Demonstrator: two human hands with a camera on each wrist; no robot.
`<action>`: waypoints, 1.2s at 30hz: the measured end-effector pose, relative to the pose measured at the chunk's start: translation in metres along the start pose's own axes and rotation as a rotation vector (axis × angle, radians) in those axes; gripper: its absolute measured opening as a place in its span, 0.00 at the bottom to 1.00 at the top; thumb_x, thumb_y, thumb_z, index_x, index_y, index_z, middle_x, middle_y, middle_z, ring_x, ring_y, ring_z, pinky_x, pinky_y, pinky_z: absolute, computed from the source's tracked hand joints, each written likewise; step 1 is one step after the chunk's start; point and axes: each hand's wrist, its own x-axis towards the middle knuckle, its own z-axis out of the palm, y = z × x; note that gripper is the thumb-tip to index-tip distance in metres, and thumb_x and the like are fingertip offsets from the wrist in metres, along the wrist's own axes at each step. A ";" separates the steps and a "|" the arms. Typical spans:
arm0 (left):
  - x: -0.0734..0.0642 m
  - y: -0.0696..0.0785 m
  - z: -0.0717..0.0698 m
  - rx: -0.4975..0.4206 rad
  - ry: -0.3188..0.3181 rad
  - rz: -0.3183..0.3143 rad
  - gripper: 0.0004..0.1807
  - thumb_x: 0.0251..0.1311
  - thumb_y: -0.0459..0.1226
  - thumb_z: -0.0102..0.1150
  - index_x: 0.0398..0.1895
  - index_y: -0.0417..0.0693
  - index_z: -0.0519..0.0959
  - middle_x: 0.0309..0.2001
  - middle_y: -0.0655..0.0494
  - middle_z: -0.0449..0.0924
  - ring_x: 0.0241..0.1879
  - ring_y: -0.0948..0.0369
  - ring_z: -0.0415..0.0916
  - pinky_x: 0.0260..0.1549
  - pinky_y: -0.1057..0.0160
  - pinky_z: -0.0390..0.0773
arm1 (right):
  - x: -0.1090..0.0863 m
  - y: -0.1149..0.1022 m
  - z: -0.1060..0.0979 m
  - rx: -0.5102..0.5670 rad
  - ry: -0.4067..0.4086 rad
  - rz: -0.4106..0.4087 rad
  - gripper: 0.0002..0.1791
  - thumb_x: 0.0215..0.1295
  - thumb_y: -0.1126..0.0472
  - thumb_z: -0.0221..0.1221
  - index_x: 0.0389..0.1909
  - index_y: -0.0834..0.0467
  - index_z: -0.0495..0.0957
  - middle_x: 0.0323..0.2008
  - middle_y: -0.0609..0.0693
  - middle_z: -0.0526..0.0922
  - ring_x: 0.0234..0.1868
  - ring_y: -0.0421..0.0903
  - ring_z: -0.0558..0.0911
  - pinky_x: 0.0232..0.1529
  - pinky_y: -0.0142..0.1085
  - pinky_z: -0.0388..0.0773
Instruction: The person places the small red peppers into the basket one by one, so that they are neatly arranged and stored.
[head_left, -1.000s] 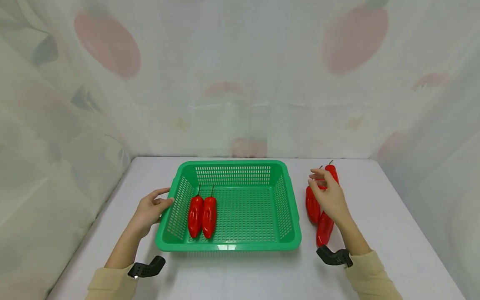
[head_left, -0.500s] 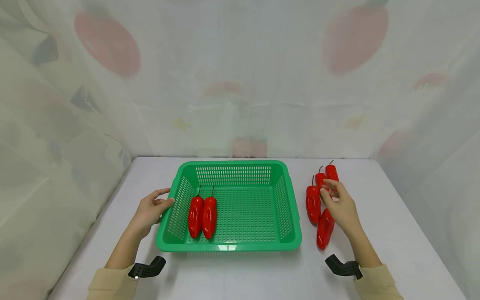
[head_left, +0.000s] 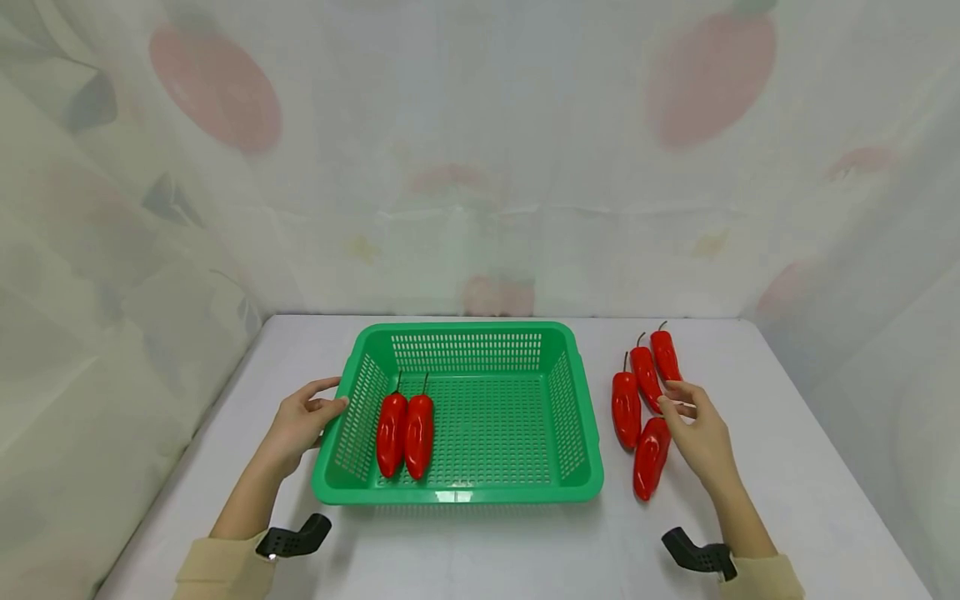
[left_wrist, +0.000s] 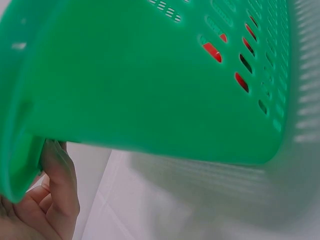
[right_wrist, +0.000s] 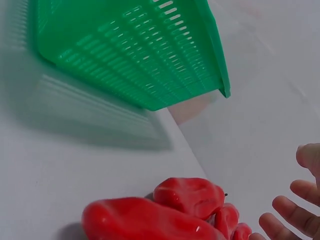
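A green plastic basket (head_left: 480, 496) stands on the table with two red chili peppers lying side by side in its left part: the left pepper (head_left: 391, 435) and the right pepper (head_left: 419, 436). At its left rim my left hand (head_left: 296, 421) grips the edge, thumb on top; in the left wrist view the fingers (left_wrist: 60, 185) curl beneath the rim. My right hand (head_left: 699, 429) hovers beside several more red peppers right of the basket, holding nothing. Nearest to it are the lowest pepper (head_left: 651, 458) and the middle pepper (head_left: 646, 377). In the right wrist view its fingers are spread, apart from the peppers.
Another pepper (head_left: 626, 410) lies closest to the basket's right side, and one more pepper (head_left: 665, 354) lies farthest back. Behind the white table (head_left: 480, 554) hangs a pale patterned curtain (head_left: 480, 167), which also encloses both sides.
My right hand has drawn back toward me and to the right, uncovering the peppers it was above. The left hand and the basket have stayed in place.
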 end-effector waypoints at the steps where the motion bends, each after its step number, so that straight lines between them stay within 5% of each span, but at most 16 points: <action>1: 0.000 0.000 0.000 0.001 0.000 0.001 0.33 0.63 0.46 0.53 0.68 0.46 0.57 0.41 0.42 0.77 0.30 0.59 0.81 0.30 0.57 0.82 | -0.002 0.000 -0.001 -0.009 0.000 0.008 0.35 0.57 0.30 0.47 0.62 0.43 0.62 0.52 0.47 0.73 0.50 0.51 0.74 0.34 0.46 0.82; 22: -0.001 0.001 0.000 -0.003 -0.001 0.006 0.32 0.63 0.45 0.53 0.67 0.45 0.57 0.40 0.42 0.77 0.30 0.59 0.81 0.30 0.57 0.82 | -0.034 -0.003 -0.017 -0.050 -0.148 0.161 0.44 0.58 0.30 0.47 0.65 0.57 0.57 0.57 0.62 0.70 0.53 0.60 0.72 0.42 0.52 0.78; 31: -0.001 0.001 0.000 -0.006 -0.004 0.004 0.32 0.63 0.45 0.53 0.67 0.45 0.57 0.40 0.42 0.77 0.30 0.59 0.81 0.29 0.57 0.82 | -0.055 -0.057 -0.036 -0.046 -0.278 0.282 0.43 0.62 0.36 0.49 0.66 0.63 0.54 0.58 0.68 0.65 0.56 0.64 0.69 0.47 0.50 0.77; 36: -0.001 0.001 0.000 -0.004 -0.005 0.005 0.32 0.63 0.45 0.53 0.67 0.45 0.57 0.41 0.42 0.77 0.30 0.58 0.81 0.30 0.57 0.82 | -0.061 -0.068 -0.038 -0.059 -0.299 0.308 0.43 0.62 0.38 0.50 0.66 0.66 0.52 0.58 0.69 0.64 0.55 0.64 0.69 0.48 0.50 0.76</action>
